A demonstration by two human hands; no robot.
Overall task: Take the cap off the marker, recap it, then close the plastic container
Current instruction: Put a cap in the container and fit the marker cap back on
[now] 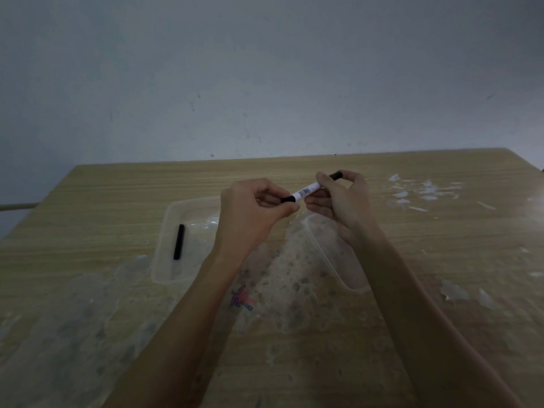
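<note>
I hold a white marker (309, 190) with black ends above the table, tilted up to the right. My left hand (253, 210) pinches its black cap end, and my right hand (343, 198) grips the barrel near the other black end. The cap sits on the marker. Below my hands lies a clear plastic container (167, 240) with a black stick-shaped object (178, 241) inside it. Its clear lid (332, 254) rests on the table under my right wrist.
The wooden table (117, 195) has worn, peeling patches of film across its near half and far right corner. A small red and blue mark (242, 298) lies between my forearms. A grey wall stands behind the table's far edge.
</note>
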